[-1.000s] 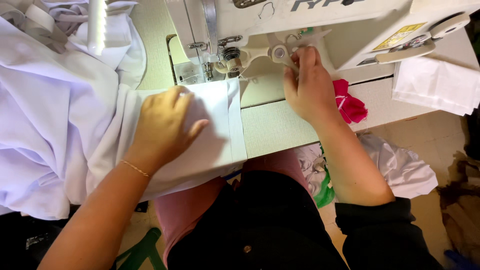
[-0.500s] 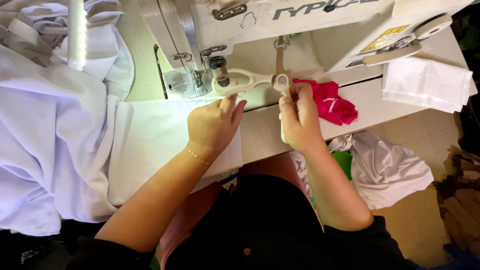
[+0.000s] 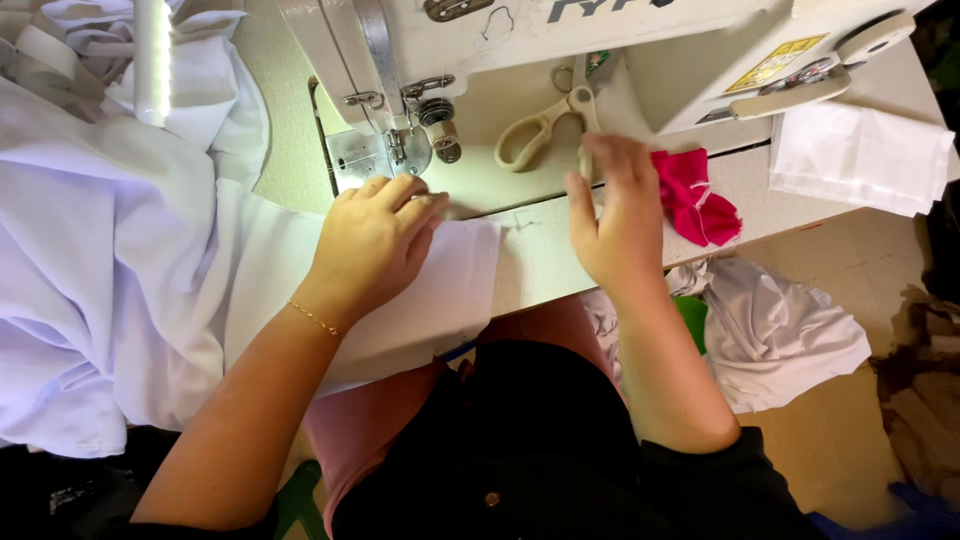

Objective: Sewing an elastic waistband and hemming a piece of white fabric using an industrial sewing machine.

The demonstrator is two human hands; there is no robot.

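White cloth point(image 3: 440, 270) is lying flat on the table point(image 3: 540, 265), edge just short of the presser foot point(image 3: 400, 150). Left hand point(image 3: 375, 240) is pressing it, fingers flat, nothing gripped. Right hand point(image 3: 615, 215) is hovering near the scissors point(image 3: 545, 125), loosely open. Looks like positioning; next needs the edge fed under the foot, prob.

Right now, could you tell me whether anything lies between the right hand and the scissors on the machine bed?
Nothing visible does. The right hand has its fingertips just below the scissors, with only bare machine bed between them. The pink cloth scrap lies off to the right, and the left hand rests on the white fabric.
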